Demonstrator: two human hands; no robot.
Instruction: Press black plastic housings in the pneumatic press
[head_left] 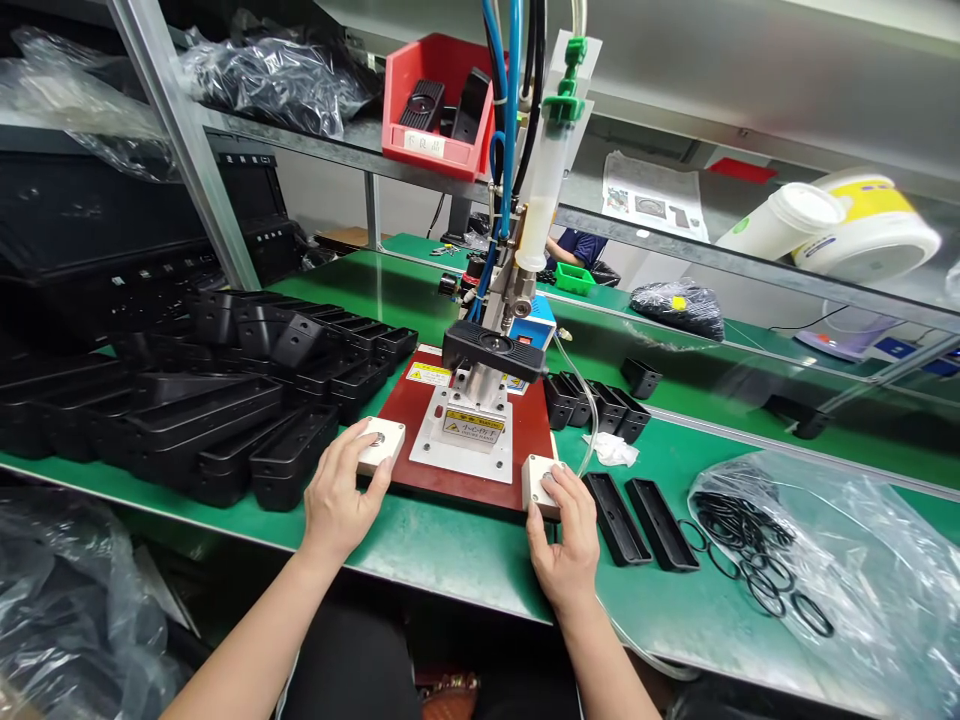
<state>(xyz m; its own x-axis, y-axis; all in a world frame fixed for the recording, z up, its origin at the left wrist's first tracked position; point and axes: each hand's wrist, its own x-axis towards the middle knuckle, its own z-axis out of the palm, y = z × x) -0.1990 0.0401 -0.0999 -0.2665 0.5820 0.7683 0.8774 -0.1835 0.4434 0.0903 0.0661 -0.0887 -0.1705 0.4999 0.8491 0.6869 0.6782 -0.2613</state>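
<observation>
While my left hand [341, 500] and right hand [568, 550] rest loosely open on white button boxes [384, 446], "INJURE HAND" reads between them — above it, the black housing [493, 350], ridged, round-centred.

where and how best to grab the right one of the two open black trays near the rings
By its two long walls near the middle, right hand coming from above: the right tray lies flat, open side up, long and narrow. The rings close on its right probably leave less finger room there.
</observation>
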